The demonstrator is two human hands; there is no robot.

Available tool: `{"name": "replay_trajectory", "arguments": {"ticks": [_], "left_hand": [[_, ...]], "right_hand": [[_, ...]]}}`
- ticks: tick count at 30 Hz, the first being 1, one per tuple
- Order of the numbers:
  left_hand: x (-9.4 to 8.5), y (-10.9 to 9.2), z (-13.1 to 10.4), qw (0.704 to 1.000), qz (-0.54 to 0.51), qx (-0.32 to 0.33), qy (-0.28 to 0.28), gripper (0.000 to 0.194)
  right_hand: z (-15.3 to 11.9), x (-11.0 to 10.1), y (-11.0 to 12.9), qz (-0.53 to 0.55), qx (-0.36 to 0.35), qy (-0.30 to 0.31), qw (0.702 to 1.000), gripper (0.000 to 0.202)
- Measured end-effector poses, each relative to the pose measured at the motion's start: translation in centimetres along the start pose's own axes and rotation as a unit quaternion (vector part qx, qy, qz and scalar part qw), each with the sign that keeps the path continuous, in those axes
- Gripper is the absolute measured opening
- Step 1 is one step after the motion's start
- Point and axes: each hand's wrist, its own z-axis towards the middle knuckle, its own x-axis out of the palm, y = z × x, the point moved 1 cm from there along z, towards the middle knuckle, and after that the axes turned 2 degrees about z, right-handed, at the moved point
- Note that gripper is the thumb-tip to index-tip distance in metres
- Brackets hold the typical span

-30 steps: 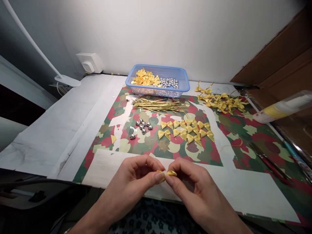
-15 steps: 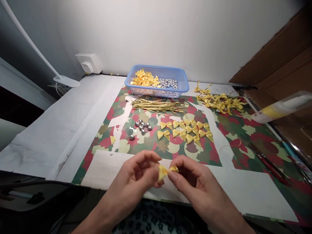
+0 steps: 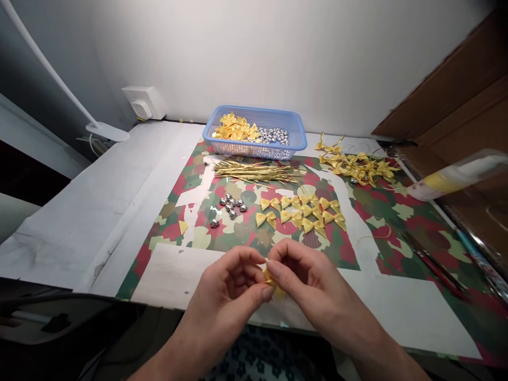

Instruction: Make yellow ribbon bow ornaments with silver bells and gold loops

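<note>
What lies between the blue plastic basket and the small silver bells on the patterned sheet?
A loose bundle of thin golden strands lies between them; the head view shows this.

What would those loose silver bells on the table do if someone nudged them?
The silver bells would probably roll or wobble, since they look rounded, though unevenly, as their shapes seem lumpy. Their bright shine suggests a hard, smooth surface that might slip from a pinch. Each is likely light, being smaller than one of the yellow bows.
</note>
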Motion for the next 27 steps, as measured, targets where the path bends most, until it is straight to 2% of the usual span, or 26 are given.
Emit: {"name": "replay_trajectory", "arguments": {"ticks": [4,10,13,16,19,24,27], "left_hand": [[0.0,0.0,0.1,0.999,-0.040,-0.024,0.009,0.012],[-0.6,0.1,0.1,0.994,-0.080,-0.061,0.038,0.004],[-0.8,0.3,0.0,0.990,-0.119,-0.063,0.033,0.004],[-0.9,0.4,0.0,0.990,-0.130,-0.054,0.021,0.006],[-0.8,0.3,0.1,0.993,-0.107,-0.049,0.024,0.006],[-0.6,-0.2,0.4,0.999,-0.035,-0.032,0.021,0.008],[-0.5,-0.2,0.4,0.998,-0.045,-0.027,0.030,0.010]], "right_hand": [[0.4,0.5,-0.4,0.063,0.006,-0.022,0.998,0.033],[0.5,0.1,-0.4,0.095,-0.003,-0.014,0.995,0.030],[0.3,-0.5,-0.7,0.118,-0.012,-0.028,0.993,0.032],[0.0,-0.7,-1.1,0.134,0.013,-0.015,0.991,0.031],[-0.4,-0.3,-1.2,0.130,0.024,0.002,0.991,0.027],[-0.9,-0.1,-1.0,0.058,0.016,-0.020,0.998,0.028],[-0.9,-0.2,-0.7,0.028,0.007,-0.018,0.999,0.028]]}}
